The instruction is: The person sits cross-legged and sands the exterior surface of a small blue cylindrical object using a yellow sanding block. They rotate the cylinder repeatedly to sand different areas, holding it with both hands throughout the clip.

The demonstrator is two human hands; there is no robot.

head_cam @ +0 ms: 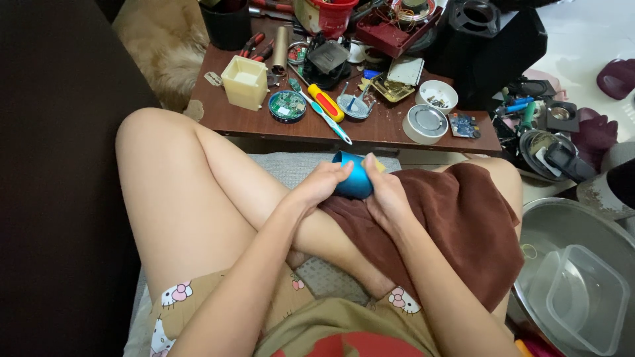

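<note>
- The blue metal cup point(354, 178) is the landmark: it sits over the person's lap, just in front of the near edge of the low wooden desk point(238, 119), tipped so its open mouth faces up and left.
- The left hand point(317, 186) is closed on the cup's left side, fingers curled over the rim.
- The right hand point(383, 195) is closed on the cup's right side, thumb pressed on top; something small and yellow shows behind the cup, too hidden to tell what.
- Below and right of the cup, a brown cloth point(456, 225) drapes the right thigh.
- To handle the cup well, I judge the left grip should stay firm at the rim while the right works, keeping the cup over the cloth.
- Beyond the cup on the desk lie a red-and-yellow screwdriver point(325, 102) and a round green circuit board point(288, 106).
</note>
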